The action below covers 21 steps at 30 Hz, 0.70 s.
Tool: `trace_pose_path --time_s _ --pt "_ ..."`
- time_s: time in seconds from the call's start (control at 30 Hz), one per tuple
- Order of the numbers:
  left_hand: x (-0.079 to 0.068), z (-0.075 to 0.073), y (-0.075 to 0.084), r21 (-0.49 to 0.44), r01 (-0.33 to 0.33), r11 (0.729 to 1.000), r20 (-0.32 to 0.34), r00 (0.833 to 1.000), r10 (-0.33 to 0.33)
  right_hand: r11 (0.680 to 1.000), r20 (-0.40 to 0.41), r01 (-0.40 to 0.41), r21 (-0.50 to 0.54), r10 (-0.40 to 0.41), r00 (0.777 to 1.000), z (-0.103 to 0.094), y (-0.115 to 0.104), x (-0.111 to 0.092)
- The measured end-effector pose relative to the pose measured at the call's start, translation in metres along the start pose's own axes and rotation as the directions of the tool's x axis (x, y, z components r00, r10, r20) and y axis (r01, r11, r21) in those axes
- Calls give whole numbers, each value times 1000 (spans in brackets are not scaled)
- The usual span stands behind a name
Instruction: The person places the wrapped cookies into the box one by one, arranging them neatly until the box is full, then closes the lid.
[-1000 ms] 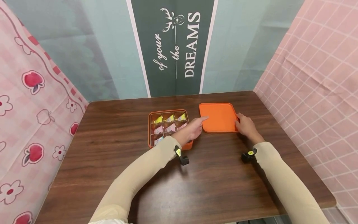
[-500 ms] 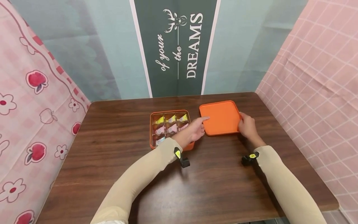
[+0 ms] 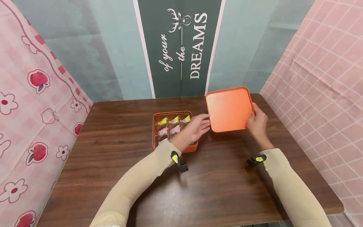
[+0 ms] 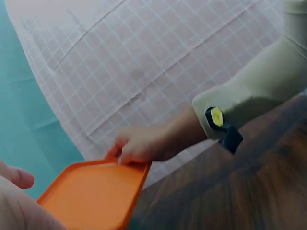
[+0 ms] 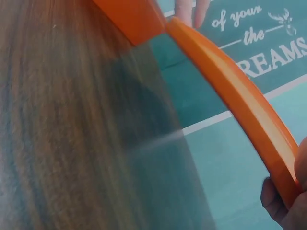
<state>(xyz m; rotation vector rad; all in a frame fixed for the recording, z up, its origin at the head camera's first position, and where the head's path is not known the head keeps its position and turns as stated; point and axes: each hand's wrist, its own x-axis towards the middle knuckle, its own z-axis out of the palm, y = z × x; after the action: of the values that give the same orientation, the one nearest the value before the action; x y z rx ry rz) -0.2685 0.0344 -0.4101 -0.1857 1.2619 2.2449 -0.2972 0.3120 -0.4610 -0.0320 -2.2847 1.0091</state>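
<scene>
An orange square lid (image 3: 230, 109) with a low rim is tilted up off the table. My right hand (image 3: 257, 123) grips its right edge, and the right wrist view shows fingers and thumb on either side of the rim (image 5: 240, 105). Beside the lid's left edge is my left hand (image 3: 198, 126), its fingers stretched out and loose; whether they touch the rim is unclear. Under the left forearm stands an orange box (image 3: 154, 132) divided into compartments. Yellow and pink wrapped pieces (image 3: 175, 129) lie in it, and the hand and wrist hide its lower right part.
The dark wooden table (image 3: 113, 151) reaches back to a blue-green curtain (image 3: 110, 63) with white lettering. A pink checked cloth (image 3: 317, 94) hangs on the right, and a cloth with printed apples and flowers (image 3: 39, 119) on the left.
The right hand has raised the lid from the table, moving it up and slightly right and tilting it. The left hand's fingers have gone from holding the lid's left edge to lying loosely beside it.
</scene>
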Motion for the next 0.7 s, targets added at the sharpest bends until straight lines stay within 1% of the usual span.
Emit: trace_pose_path --time_s 0.1,0.17,0.23,0.3,0.37,0.4,0.43,0.5,0.57,0.63,0.7 --pt "-3 -8 3 50 -78 996 25 997 77 1000 -58 -1 21 2 998 -2 -7 1" --pt "-4 -13 4 111 -124 986 40 992 120 999 -77 -14 39 17 997 -3 -13 0" --pt "-6 -18 6 185 -158 970 51 987 151 998 -79 -18 62 23 997 -4 -22 -1" --pt "-7 -23 8 274 -194 942 63 981 183 995 -68 -10 96 16 998 -5 -32 -3" --pt "-8 -28 10 375 -240 896 77 971 228 991 -48 1 135 5 999 -5 -44 -5" --pt "-10 -31 12 420 -268 867 90 963 254 988 -39 5 153 1 999 -5 -49 -6" --pt "-11 -33 13 464 -296 835 105 954 279 985 -32 5 171 1 999 -5 -54 -6" --pt "-15 -38 17 543 -351 763 143 934 327 976 -13 -2 219 5 1000 -7 -65 -7" --pt "-20 -43 20 600 -387 700 171 917 361 966 15 -17 259 14 1000 -11 -74 -8" --pt "-25 -47 22 636 -408 655 189 905 381 956 49 -38 291 24 998 -15 -80 -10" --pt "-30 -51 24 666 -416 619 198 899 391 960 79 -37 279 16 997 -18 -83 -12"
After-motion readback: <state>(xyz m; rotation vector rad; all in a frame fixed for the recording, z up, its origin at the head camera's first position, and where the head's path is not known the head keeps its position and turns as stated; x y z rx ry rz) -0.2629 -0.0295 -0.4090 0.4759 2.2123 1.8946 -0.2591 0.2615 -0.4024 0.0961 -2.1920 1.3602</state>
